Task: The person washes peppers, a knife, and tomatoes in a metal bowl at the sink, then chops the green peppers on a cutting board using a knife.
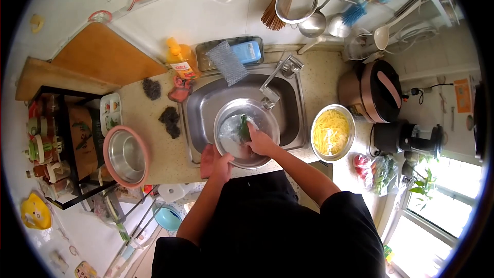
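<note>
A round metal basin (224, 116) rests over the sink (198, 100), under the faucet (268, 95), with clear water or a wet shine inside. My left hand (222, 167) grips the basin's near left rim. Inside the basin, my right hand (261, 141) has its fingers closed on a dark green piece (244, 127); whether this is a vegetable or a scrubbing pad I cannot tell. Beside my left hand, a pink cloth (207, 159) hangs at the sink's front edge.
Right of the sink stands a metal bowl of yellow shreds (330, 133), then a rice cooker (378, 91). To the left are a pink-rimmed pot (127, 157), dark scouring pads (170, 121) and a black rack (67, 146). An orange bottle (181, 59) stands behind. Utensils such as a strainer (297, 2) hang above.
</note>
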`<state>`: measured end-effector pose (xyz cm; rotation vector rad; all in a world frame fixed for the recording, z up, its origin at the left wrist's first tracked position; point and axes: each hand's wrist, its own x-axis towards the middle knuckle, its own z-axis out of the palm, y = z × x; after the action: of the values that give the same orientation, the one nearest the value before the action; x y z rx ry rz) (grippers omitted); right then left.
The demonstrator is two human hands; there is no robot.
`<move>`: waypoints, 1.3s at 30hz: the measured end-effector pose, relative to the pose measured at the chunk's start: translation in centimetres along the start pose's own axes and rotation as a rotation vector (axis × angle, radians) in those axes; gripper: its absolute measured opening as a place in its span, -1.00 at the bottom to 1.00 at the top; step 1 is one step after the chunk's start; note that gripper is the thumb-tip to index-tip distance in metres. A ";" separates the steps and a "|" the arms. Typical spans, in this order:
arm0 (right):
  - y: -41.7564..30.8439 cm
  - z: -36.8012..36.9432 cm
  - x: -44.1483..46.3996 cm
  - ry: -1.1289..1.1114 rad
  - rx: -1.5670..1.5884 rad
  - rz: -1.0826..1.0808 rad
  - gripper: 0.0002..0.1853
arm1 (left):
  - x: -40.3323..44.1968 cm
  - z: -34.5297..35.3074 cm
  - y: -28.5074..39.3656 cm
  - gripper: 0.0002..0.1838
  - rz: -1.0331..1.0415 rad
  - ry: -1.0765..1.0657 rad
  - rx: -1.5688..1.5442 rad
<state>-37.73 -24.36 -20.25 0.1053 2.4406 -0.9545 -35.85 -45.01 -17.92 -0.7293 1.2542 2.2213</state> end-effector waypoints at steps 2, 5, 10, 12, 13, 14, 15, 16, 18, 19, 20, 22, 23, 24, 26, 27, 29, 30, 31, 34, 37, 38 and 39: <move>1.9 1.9 1.2 0.130 0.040 -0.050 -0.10 | -0.1 -0.2 0.3 -0.41 0.028 -0.006 0.038; 1.5 1.6 2.0 0.155 -0.023 0.050 -0.25 | -0.4 0.4 0.8 -0.42 0.057 0.004 0.022; 0.7 0.3 2.2 0.224 -0.225 0.053 -0.50 | -0.4 0.1 0.8 -0.40 0.023 0.009 0.011; 0.0 -0.6 1.9 0.207 -0.233 0.072 -0.57 | -0.4 0.2 0.9 -0.37 0.015 -0.006 0.016; -0.3 -1.3 1.5 0.182 -0.233 0.077 -0.60 | -0.2 0.1 0.8 -0.36 0.016 -0.014 0.013; -0.7 -2.0 1.1 0.157 -0.232 0.082 -0.62 | -0.1 0.0 0.7 -0.34 0.013 -0.014 0.012; -1.0 -2.4 0.7 0.190 -0.194 0.017 -0.64 | -0.1 0.1 0.8 -0.33 0.010 -0.013 0.011; -1.1 -2.7 0.2 0.222 -0.156 -0.048 -0.67 | -0.2 0.1 0.9 -0.32 0.004 -0.004 0.012; -0.5 -3.4 -0.4 0.256 -0.209 -0.222 -0.68 | -0.4 0.4 1.2 -0.32 0.000 0.003 -0.017; 0.1 -3.9 -0.6 0.258 -0.299 -0.332 -0.68 | -0.6 0.9 1.4 -0.33 0.002 0.001 -0.046; 0.5 -4.2 -0.6 0.259 -0.390 -0.441 -0.67 | -0.6 1.0 1.5 -0.34 -0.004 -0.003 -0.066; 1.4 -3.3 0.0 0.211 -0.467 -0.460 -0.64 | -0.5 0.8 1.5 -0.34 -0.029 -0.014 -0.095; 2.1 -2.9 0.3 0.187 -0.506 -0.468 -0.62 | -0.2 0.7 1.3 -0.35 -0.036 -0.019 -0.093; 1.9 -3.2 0.2 0.169 -0.480 -0.448 -0.62 | 0.0 0.6 1.3 -0.35 -0.044 -0.023 -0.091; 1.1 -3.5 0.2 0.131 -0.428 -0.412 -0.62 | 0.2 0.3 1.2 -0.37 -0.046 -0.013 -0.056; 0.9 -3.3 0.5 0.125 -0.409 -0.324 -0.63 | 0.1 0.5 1.5 -0.38 -0.053 -0.004 -0.035; 0.4 -2.8 1.2 0.113 -0.370 -0.147 -0.64 | -0.2 0.9 1.9 -0.39 -0.082 0.017 0.017; 0.1 -2.5 1.5 0.156 -0.361 -0.096 -0.66 | -0.3 1.0 2.0 -0.39 -0.093 0.020 0.040; -0.1 -2.4 1.9 0.201 -0.351 -0.045 -0.68 | -0.4 1.2 2.1 -0.39 -0.095 0.009 0.057; 0.1 -1.9 2.7 0.248 -0.377 0.043 -0.68 | -0.3 1.6 1.9 -0.40 -0.061 0.010 0.026; 1.0 -0.8 3.1 0.259 -0.466 0.070 -0.62 | -0.7 2.8 2.4 -0.43 0.000 0.025 -0.044; 1.4 -0.4 3.1 0.264 -0.502 0.074 -0.59 | -0.7 3.0 2.7 -0.44 0.009 0.032 -0.042; 0.9 -0.9 2.3 0.291 -0.515 -0.005 -0.56 | -0.8 3.1 2.9 -0.45 0.019 0.039 -0.039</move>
<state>-39.89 -23.35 -21.35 0.0594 2.8741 -0.3011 -37.72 -43.75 -14.26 -0.7819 1.2440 2.2624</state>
